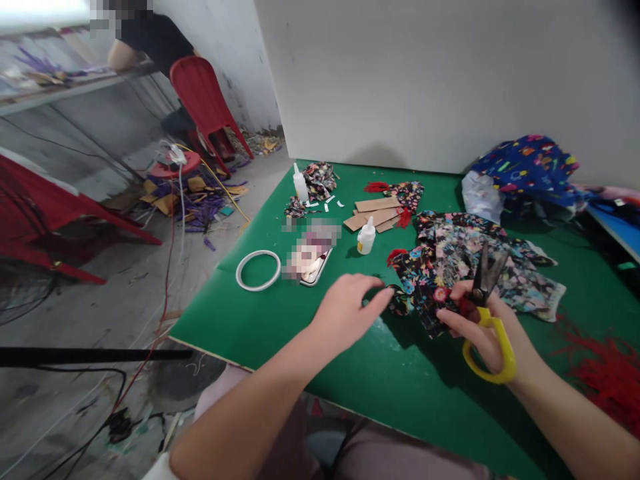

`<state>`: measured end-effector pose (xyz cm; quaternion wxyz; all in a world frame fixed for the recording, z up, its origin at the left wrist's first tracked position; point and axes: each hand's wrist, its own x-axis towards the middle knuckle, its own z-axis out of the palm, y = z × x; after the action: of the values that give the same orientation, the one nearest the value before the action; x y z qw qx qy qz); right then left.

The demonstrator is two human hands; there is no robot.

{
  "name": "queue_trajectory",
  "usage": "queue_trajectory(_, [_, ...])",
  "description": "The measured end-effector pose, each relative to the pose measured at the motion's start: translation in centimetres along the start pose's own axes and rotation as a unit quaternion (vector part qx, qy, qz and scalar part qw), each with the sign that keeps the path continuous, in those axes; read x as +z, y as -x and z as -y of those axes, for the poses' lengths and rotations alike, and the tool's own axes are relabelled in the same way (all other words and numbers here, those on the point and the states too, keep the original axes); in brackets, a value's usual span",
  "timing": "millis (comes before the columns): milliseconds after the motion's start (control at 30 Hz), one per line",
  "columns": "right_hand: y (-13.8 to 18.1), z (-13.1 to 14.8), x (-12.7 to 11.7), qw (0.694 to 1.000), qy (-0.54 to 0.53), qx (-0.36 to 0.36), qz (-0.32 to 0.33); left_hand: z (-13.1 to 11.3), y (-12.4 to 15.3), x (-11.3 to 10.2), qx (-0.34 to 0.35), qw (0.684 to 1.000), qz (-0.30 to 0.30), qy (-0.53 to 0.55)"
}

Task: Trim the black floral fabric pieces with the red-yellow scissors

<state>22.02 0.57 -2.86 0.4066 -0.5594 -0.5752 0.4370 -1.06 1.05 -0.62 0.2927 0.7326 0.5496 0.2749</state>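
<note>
My right hand (480,327) is closed around scissors (493,333) with yellow handles, the dark blades pointing up and away. Between its thumb and fingers it also pinches a piece of black floral fabric (434,308) with a red part on it. My left hand (347,307) is over the table to the left, thumb and fingers apart and nothing visible between them. Just beyond its thumb lies a small black patterned strip (400,301). Behind the right hand spreads a heap of floral fabric pieces (450,247).
On the green table (270,327) are a white ring (240,272), a phone (320,270), two glue bottles (367,238), brown card strips (375,207) and red threads (607,373). A blue patterned cloth (530,163) stands at the back right. A person sits on a red chair (205,93).
</note>
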Motion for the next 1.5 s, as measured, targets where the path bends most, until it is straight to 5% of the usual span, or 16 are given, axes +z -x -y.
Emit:
queue_trajectory(133, [0.0,0.3,0.3,0.999,0.009,-0.032,0.019,-1.1,1.0,2.5,-0.076,0.959,0.157,0.222])
queue_trajectory(333, [0.2,1.3,1.4,0.995,0.024,-0.082,0.053,-1.1,1.3,5.1,-0.144,0.886,0.147,0.415])
queue_trajectory(667, [-2.0,2.9,2.0,1.000,-0.024,-0.001,-0.005,-1.4,-0.1,2.9,-0.205,0.784,0.048,0.584])
queue_trajectory(867, [-4.0,4.1,2.4,0.990,-0.110,-0.009,-0.093,-1.5,-0.3,2.7,-0.233,0.778,0.050,0.581])
queue_trajectory(1067, [-2.8,3.2,3.0,0.993,-0.090,0.005,-0.081,-1.6,-0.7,1.8,-0.235,0.760,0.059,0.603])
queue_trajectory(1300, [-0.2,1.7,2.0,0.987,-0.065,0.069,-0.132,-1.0,-0.1,2.4,-0.211,0.787,0.077,0.574])
queue_trajectory(1500, [0.6,0.8,2.6,0.953,-0.221,0.009,-0.205,-1.2,0.2,2.2,-0.218,0.774,0.094,0.587])
